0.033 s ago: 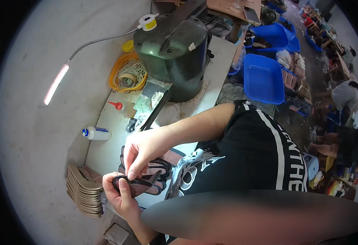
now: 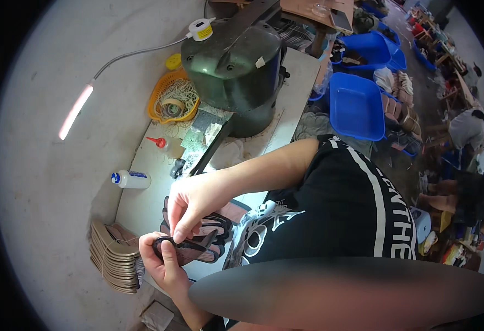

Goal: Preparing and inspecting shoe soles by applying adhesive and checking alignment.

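My left hand [image 2: 167, 270] gripped the dark piece [image 2: 188, 255] over the table [image 2: 137, 208]; my right hand [image 2: 200, 199] pinched its rim, partly hiding the pink-and-black pile [image 2: 220, 222]. A tan stack [image 2: 111, 262] stood left.

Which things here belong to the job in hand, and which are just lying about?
Probably the job:
- held dark curved piece with black edge
- pink, black-trimmed pieces beside it

Apparently lying about:
- blue rectangular plastic tub
- white plastic bottle
- yellow plastic basket

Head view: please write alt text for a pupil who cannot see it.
A person's left hand holds a dark piece while the right hand touches its edge, at a white table with a machine, basket and bottle.
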